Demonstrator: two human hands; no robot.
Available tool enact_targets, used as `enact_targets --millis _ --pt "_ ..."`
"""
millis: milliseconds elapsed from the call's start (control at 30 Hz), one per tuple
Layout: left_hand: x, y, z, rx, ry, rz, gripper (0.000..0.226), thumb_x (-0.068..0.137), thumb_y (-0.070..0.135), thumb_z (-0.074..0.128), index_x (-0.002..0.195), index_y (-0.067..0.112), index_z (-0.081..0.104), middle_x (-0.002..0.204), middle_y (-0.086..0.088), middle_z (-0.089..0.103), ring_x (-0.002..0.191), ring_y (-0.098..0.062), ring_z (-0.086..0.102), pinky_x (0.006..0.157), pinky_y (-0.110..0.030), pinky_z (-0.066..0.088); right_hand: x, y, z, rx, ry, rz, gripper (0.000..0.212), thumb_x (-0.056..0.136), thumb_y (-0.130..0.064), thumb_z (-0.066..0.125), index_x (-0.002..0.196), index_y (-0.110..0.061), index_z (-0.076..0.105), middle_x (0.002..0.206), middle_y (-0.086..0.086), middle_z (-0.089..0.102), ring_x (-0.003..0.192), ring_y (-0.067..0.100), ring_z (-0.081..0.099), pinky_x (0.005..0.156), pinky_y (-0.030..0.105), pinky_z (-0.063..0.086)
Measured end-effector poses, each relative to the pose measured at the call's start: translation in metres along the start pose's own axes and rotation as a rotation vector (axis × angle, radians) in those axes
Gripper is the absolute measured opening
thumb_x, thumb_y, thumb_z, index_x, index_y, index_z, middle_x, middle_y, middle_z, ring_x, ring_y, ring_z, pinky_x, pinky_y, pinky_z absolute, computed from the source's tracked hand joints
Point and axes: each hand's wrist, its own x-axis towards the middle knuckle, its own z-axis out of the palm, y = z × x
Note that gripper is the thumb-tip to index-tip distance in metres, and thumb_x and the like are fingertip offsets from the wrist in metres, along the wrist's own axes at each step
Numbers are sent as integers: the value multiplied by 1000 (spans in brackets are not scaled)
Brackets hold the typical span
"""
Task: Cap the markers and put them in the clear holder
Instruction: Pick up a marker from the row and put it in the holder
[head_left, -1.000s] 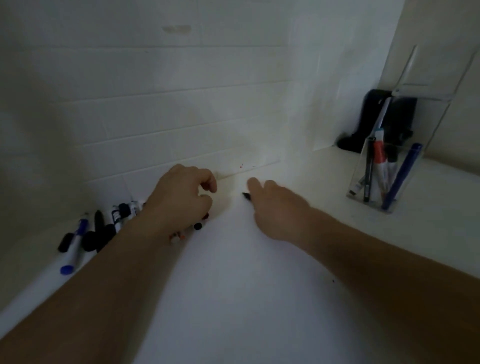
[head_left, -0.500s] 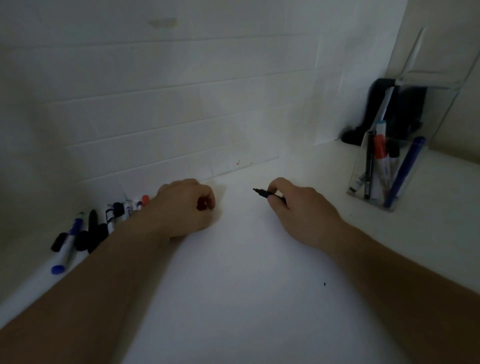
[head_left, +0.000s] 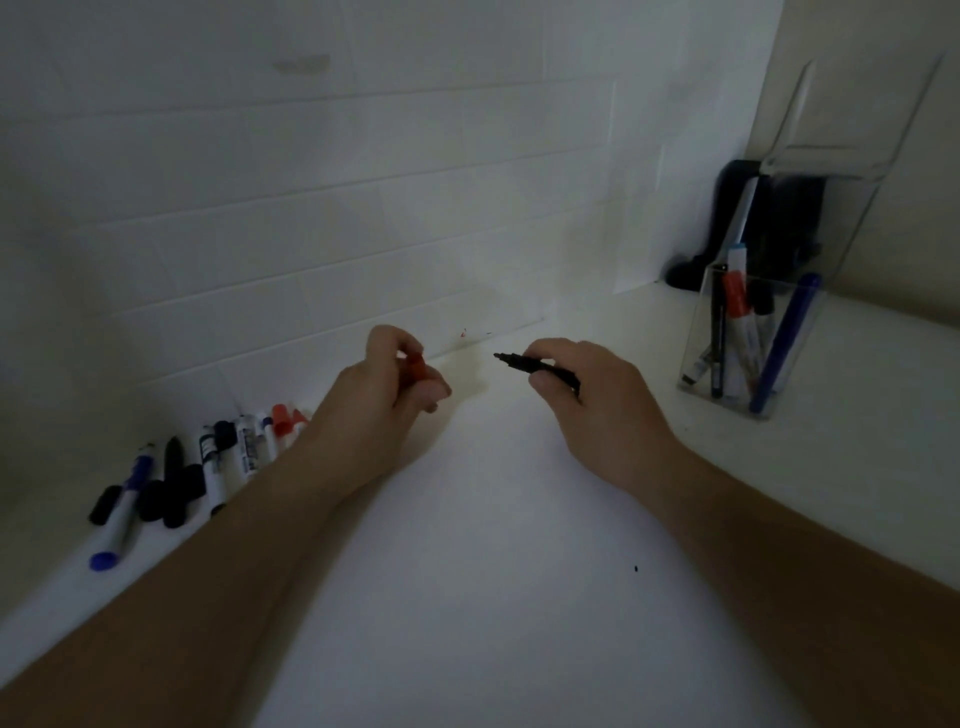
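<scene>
White desk (head_left: 493, 597) and white tiled wall (head_left: 311, 208) are filling the head view, in dim light. The left hand (head_left: 384, 400) is hovering near the desk's back edge, its fingers curled and pinching a small red cap (head_left: 415, 367). The right hand (head_left: 602, 400) is hovering just beside it, apart from it, pinching a black marker (head_left: 537, 366) whose uncapped tip is pointing left toward the cap. Bare desk is lying open between and in front of the forearms. Loose markers (head_left: 208, 467) are lying in a row along the back left edge, partly hidden behind the left forearm; which are capped is hard to tell. The clear holder (head_left: 701, 322) is standing toward the back right corner, several markers leaning inside. A dark object (head_left: 737, 182) behind it is sitting in the corner, too murky to identify.
</scene>
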Motion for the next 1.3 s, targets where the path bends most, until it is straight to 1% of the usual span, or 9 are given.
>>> enact_targets --millis 100,267,400,567,767,867,1000,1167,1300 --pt "-3 8 -1 -89 70 -60 14 98 35 57 102 28 46 90 13 72 77 -6 65 56 -27 49 2 0 0 6 61 -24 18 99 -26 58 115 -30 66 92 -2 60 85 16 52 78 31 40" --pt "-4 7 4 -8 11 13 6 98 31 58 104 32 61 95 18 66 86 0 60 71 -32 51 0 -1 2 -16 62 -98 17 96 -26 65 112 -32 68 89 -8 55 85 15 51 77 26 35" --pt "-1 5 6 6 21 35 10 98 29 58 105 33 64 87 20 63 77 5 56 64 -23 40 0 0 5 -47 24 -135 19 96 -27 65 112 -34 68 92 -10 54 90 17 51 77 26 34" --pt "0 7 10 0 21 76 10 97 28 60 104 32 66 86 22 64 79 8 55 63 -13 36 0 2 8 -54 2 -127 20 95 -30 65 114 -38 68 94 -10 57 93 18 53 82 31 43" --pt "-1 9 16 27 -8 137 9 95 29 63 104 29 63 81 15 61 77 1 54 63 -11 36 0 -2 9 -70 -18 -189 22 95 -31 67 116 -32 71 90 -8 61 84 13 56 75 29 45" --pt "-1 9 18 47 -9 154 6 97 29 60 103 28 60 80 12 59 75 -2 53 61 -13 35 0 -4 5 -98 -11 -231 23 95 -32 66 117 -27 73 90 -6 67 82 13 60 76 35 50" --pt "-1 10 20 13 3 190 5 98 26 58 103 27 59 81 13 58 74 -3 52 62 -14 35 0 -6 3 -133 -28 -246 26 96 -40 60 116 -29 73 89 -7 67 81 13 59 75 37 50" --pt "-2 15 28 -44 -23 224 2 99 23 56 101 24 56 85 12 61 77 -6 56 64 -24 41 -1 -14 2 -153 -66 -283 23 99 -43 55 109 -31 71 82 -11 61 75 8 52 70 29 43" --pt "-3 14 33 -79 -37 192 3 100 21 54 97 23 53 80 15 58 73 -3 54 61 -21 36 -1 -16 1 -150 -56 -302 22 97 -42 57 104 -28 73 81 -10 65 72 7 52 68 26 39"
